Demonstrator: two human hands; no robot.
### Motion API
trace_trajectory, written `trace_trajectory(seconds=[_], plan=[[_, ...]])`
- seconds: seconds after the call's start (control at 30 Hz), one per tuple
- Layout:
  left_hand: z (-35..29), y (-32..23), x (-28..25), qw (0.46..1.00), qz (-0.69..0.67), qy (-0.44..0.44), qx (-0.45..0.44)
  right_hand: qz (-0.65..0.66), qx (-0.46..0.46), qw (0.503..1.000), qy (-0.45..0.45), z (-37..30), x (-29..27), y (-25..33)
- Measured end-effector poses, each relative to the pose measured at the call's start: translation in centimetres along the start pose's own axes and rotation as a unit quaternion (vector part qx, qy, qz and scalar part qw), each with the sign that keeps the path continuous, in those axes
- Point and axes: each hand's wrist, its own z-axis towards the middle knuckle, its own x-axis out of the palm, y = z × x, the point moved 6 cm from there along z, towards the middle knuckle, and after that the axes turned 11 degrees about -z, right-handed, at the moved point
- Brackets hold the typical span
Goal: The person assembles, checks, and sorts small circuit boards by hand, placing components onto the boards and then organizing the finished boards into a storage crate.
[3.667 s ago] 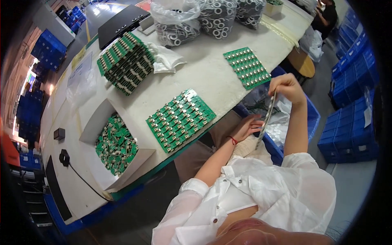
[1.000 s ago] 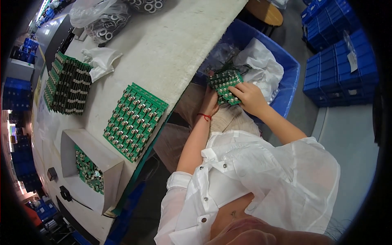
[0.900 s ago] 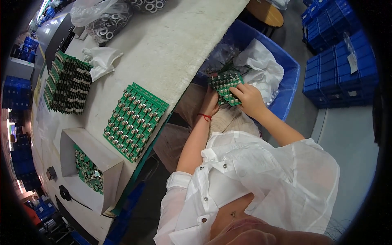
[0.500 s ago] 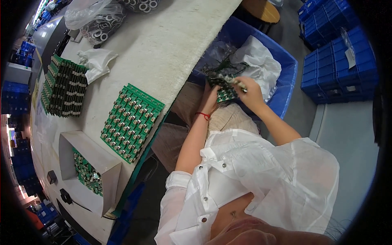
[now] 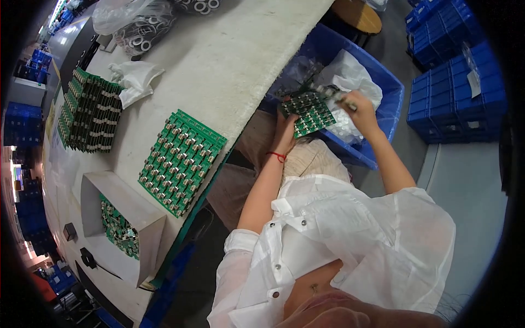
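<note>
Blue bin (image 5: 390,121) behind blurred strip (image 5: 331,93) (long axis leftward) in right hand (image 5: 361,112)

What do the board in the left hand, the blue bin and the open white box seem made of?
Board: probably hard laminate, green, flat; its silvery parts look metal. Bin: likely moulded plastic, smooth, with a slight sheen. Box: apparently cardboard, matt white, thin folded walls.

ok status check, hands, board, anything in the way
Left hand gripping green circuit board. Right hand pinching narrow strip, motion-blurred. Nothing visibly blocking either hand; blue bin alongside, white bag inside.
</note>
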Motion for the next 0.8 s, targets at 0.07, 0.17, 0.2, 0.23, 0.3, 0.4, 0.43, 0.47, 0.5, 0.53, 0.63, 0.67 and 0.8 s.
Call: trace_trajectory(seconds=[0.07, 0.17, 0.2, 0.23, 0.3, 0.4, 0.43, 0.47, 0.5, 0.53, 0.63, 0.67, 0.8], plan=[[0.1, -0.1, -0.1, 1.0, -0.001, 0.008, 0.006, -0.156, -0.249, 0.955, 0.031, -1.2, 0.7, 3.3], [0.2, 0.2, -0.1, 1.0, -0.002, 0.01, 0.007, -0.181, -0.292, 0.938, 0.036, -2.1, 1.7, 4.5], [0.2, 0.2, -0.1, 1.0, -0.002, 0.003, 0.002, -0.18, -0.285, 0.941, 0.026, -2.3, 2.0, 4.5], [0.3, 0.2, 0.0, 1.0, -0.002, 0.003, 0.001, -0.181, -0.285, 0.941, 0.026, -2.4, 2.1, 4.6], [0.3, 0.2, -0.1, 1.0, 0.005, -0.001, -0.008, -0.175, -0.269, 0.947, 0.023, -2.6, 2.2, 4.9], [0.0, -0.3, 0.1, 0.999, -0.031, 0.027, 0.001, -0.147, -0.222, 0.964, 0.006, -2.3, 1.9, 5.8], [-0.1, -0.3, 0.2, 0.999, -0.031, 0.027, -0.001, -0.147, -0.221, 0.964, 0.006, -2.5, 2.3, 5.4], [-0.3, -0.4, 0.3, 0.999, -0.03, 0.026, 0.005, -0.102, -0.139, 0.985, -0.012, -2.2, 2.5, 4.1], [-0.4, -0.5, 0.3, 0.999, -0.029, 0.024, 0.011, -0.056, -0.056, 0.996, -0.029, -2.0, 2.5, 2.8], [-0.3, -0.3, 0.3, 0.999, -0.029, 0.024, 0.011, -0.056, -0.056, 0.996, -0.029, -1.7, 2.7, 2.4], [0.1, -0.2, -0.8, 0.999, -0.003, 0.016, 0.03, 0.097, 0.182, 0.971, -0.122, -0.4, 2.2, -1.4], [0.1, -0.2, -1.1, 1.0, -0.011, 0.015, 0.021, 0.106, 0.238, 0.956, -0.134, -0.2, 2.2, -3.1], [-0.1, -0.2, -0.1, 0.999, -0.039, 0.003, 0.017, 0.105, 0.23, 0.962, -0.102, 0.1, 1.3, -3.4]])
